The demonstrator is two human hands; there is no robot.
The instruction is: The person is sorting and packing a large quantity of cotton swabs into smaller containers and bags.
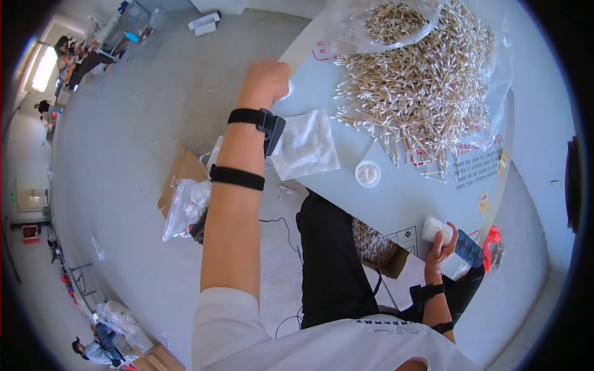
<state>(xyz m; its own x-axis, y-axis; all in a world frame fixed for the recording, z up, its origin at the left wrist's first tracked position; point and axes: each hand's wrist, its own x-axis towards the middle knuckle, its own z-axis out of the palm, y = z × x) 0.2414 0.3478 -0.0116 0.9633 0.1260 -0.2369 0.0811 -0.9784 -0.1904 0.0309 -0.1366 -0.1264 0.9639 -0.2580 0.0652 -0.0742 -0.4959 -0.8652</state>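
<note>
My left hand (265, 83), slightly blurred, is curled closed at the table's left edge. Against its fingers shows a small white round thing (287, 91), mostly hidden by the hand. Low on the right, my right hand (443, 243) grips a white, roughly cylindrical container (435, 229) near the table's front edge. A big heap of cotton swabs (421, 80) with wooden sticks covers the far part of the table (346, 148). Between my hands stands a small round white tub (367, 174) with pale contents. A white cloth (304, 145) lies at the left edge, partly overhanging.
Clear plastic bags (396, 34) lie over and beside the heap. Below the table, a cardboard box (393, 263) holds more swabs. Plastic bags (185, 210) and another carton (173, 179) sit on the left. A red bag (492, 247) hangs at the right. Other people work far off.
</note>
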